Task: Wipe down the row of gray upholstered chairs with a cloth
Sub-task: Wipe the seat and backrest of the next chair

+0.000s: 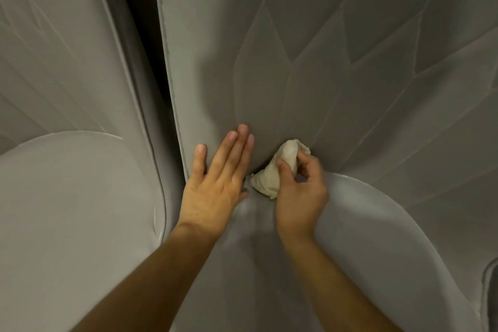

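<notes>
The person is bent over a gray chair (pixel 323 62). Both hands meet at about six o'clock from the centre of the view, right where its quilted backrest (pixel 269 89) runs into the seat cushion (pixel 377 224). The left hand (pixel 218 178) lies flat on the backrest's lower edge, fingers straight and together, thumb splayed. To my eye it is pushing the padding back to open the crease. Close beside it at three o'clock, the right hand (pixel 299 191) has thumb and fingertips curled round a bunched cream cloth (pixel 280 167). The wad is poked into that crease, where dust would likely gather. At nine o'clock sits a neighbouring chair (pixel 67 183), parted from this one by a dark gap (pixel 145 48) running up toward twelve. What may be another chair's edge (pixel 491 286) shows at four o'clock. The deep fold and tight seams are the only hindrance I can see.
</notes>
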Available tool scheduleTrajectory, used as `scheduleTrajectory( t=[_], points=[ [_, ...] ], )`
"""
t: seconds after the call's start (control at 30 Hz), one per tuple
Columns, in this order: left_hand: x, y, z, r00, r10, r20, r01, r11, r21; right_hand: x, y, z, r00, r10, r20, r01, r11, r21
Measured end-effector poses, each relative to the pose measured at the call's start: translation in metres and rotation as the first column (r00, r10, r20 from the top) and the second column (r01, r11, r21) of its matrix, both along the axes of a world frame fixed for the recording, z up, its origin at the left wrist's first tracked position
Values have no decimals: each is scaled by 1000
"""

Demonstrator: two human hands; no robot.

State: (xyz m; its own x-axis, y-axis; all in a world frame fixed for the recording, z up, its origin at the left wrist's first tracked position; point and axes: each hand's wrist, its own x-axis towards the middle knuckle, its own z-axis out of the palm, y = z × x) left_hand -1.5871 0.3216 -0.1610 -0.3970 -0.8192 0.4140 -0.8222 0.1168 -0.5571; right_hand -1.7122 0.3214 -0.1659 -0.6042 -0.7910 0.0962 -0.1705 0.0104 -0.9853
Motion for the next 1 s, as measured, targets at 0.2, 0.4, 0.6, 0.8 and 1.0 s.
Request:
scheduleTrajectory(
  t=[0.2,0.4,0.6,0.8,1.0],
  points=[
    [-15,-37,59,986,-89,-138,75,992,-105,-14,-33,118,979,-130,-160,52,908,-417],
    [-28,-45,74,993,9,-120,-21,995,-96,-20,-35,87,980,-184,73,195,963,-185],
    [-25,-44,98,996,-7,-85,3,999,-51,-29,-13,100,980,-140,-145,111,975,-191],
    [-42,-75,161,985,-58,-165,34,989,-145,-33,-73,208,874,-265,-408,-20,818,-576],
    [-39,-74,163,996,3,-93,-10,997,-81,-48,-47,139,810,-128,-572,-115,922,-369]
  ],
)
